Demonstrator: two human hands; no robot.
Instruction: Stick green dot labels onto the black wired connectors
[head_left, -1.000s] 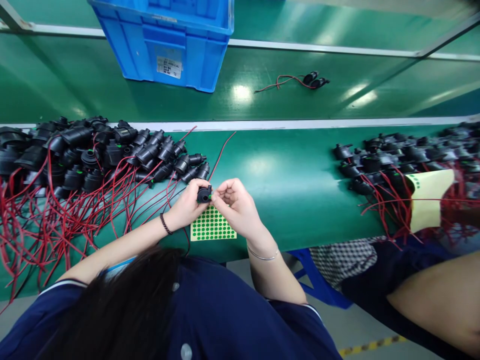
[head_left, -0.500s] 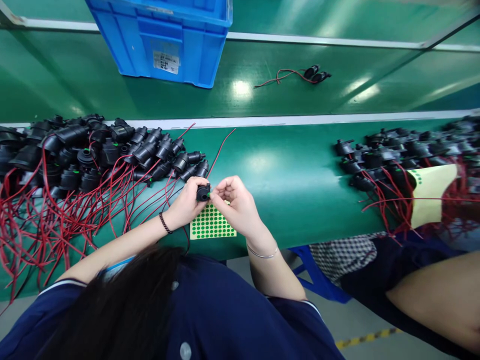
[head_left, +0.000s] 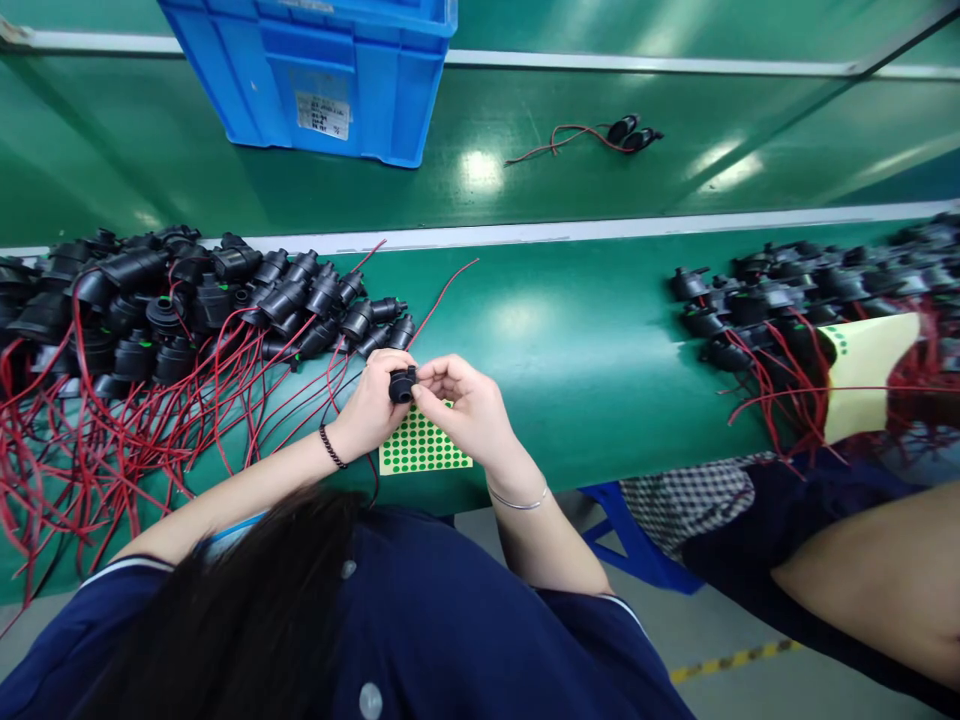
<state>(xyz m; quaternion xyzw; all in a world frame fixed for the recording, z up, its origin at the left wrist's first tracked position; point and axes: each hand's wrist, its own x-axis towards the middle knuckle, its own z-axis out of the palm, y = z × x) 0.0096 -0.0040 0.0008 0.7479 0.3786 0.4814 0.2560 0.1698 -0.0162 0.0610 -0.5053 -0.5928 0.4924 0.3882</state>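
My left hand (head_left: 371,405) grips a small black plastic part (head_left: 402,384) with red wire, held just above a yellowish sheet of green round stickers (head_left: 421,446) on the green table (head_left: 585,350). My right hand (head_left: 461,405) has its fingertips pinched against the right side of that part. Whether a sticker is under the fingers I cannot tell. A big pile of the same black parts with red wires (head_left: 180,310) lies to the left of my hands.
A blue crate (head_left: 322,70) stands on the far green belt, with a loose wired part (head_left: 622,132) to its right. At the right edge a second pile of black parts (head_left: 780,300) and another sticker sheet (head_left: 870,375) lie before a co-worker's arm (head_left: 877,590).
Both hands stay together on the black part; it has been turned slightly and the green dot seen at the fingertips earlier is hidden now. The view shifted a little.
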